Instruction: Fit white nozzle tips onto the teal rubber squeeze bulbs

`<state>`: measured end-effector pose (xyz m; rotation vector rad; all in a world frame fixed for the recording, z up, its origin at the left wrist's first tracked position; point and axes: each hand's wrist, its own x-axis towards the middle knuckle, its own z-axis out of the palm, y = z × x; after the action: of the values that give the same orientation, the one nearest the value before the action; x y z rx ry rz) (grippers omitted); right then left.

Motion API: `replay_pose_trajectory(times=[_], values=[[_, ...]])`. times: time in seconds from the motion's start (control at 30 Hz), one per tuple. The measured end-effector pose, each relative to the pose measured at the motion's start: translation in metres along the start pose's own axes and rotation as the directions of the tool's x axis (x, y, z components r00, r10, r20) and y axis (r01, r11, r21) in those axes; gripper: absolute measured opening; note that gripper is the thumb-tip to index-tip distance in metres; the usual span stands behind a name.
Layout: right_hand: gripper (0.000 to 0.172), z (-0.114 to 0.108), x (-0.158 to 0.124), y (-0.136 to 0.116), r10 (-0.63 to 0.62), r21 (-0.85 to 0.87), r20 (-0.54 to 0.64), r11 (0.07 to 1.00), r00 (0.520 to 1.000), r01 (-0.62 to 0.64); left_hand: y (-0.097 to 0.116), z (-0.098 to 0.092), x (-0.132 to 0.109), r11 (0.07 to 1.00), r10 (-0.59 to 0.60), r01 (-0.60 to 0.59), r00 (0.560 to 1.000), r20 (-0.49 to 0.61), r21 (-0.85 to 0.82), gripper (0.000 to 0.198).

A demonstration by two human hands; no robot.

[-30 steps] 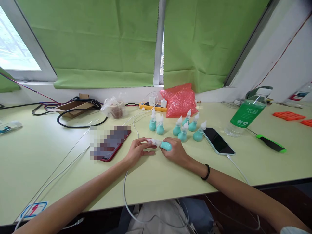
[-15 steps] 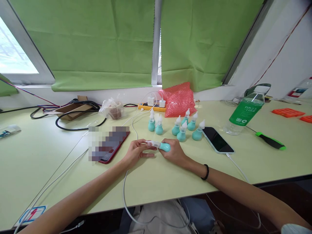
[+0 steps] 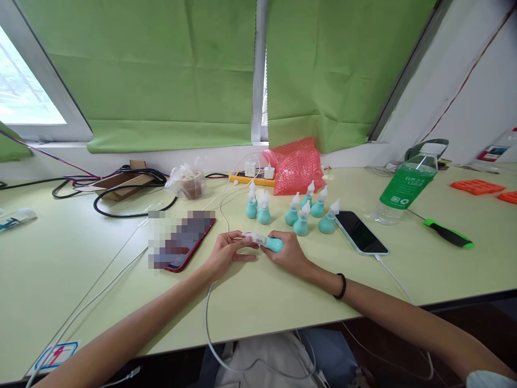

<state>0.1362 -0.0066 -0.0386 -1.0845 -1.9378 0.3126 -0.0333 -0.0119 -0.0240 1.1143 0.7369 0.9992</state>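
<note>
Held bulb aspirator, teal with a clear nozzle: one, lying sideways between the hands, bulb towards three o'clock; we take all clock bearings from it.

Left hand: one, thumb and fingers pinched on the nozzle end, the lower fingers spread apart. Right hand: one, fingers clamped round the bulb; one black bracelet at the wrist.

Standing bulb aspirators, right group: five, upright or slightly tilted, at two o'clock. Left group: two plainly seen at twelve o'clock; whether a third stands behind, we cannot tell.

Smartphones: two. Red-cased smartphone, at nine o'clock; pale-cased smartphone, cable plugged in, at three.

Pink bubble-wrap pouch: one, at one o'clock. Yellow power strip: one, at twelve, bearing two white chargers.

Green-labelled bottle: one, tilted, at two o'clock. Green-and-black screwdriver: one, at three.

Orange pieces: two in view, between two and three o'clock, on the pale surface.
</note>
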Motion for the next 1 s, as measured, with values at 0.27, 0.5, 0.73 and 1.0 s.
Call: replay_pose_trajectory(times=[0.27,0.5,0.73,1.0], values=[[0.018,-0.005,0.006,-0.007,-0.035,0.095,0.075,0.995,0.997,0.028,0.005,0.003,0.000,0.990,0.141,-0.139,0.984,-0.110,0.026,0.020],[0.020,-0.009,0.011,-0.009,-0.151,0.055,0.107,0.988,0.983,0.146,0.010,0.010,-0.003,0.921,0.315,-0.268,0.939,-0.136,0.283,0.032],[0.018,-0.005,0.035,-0.010,-0.150,-0.008,0.117,0.988,0.982,0.152,0.016,0.002,-0.003,0.853,0.489,-0.378,0.821,-0.296,0.360,0.039],[0.018,0.035,0.081,-0.019,-0.056,-0.040,0.103,0.997,0.993,0.060,0.006,-0.007,0.007,0.676,0.642,-0.353,0.713,-0.281,0.647,0.039]])
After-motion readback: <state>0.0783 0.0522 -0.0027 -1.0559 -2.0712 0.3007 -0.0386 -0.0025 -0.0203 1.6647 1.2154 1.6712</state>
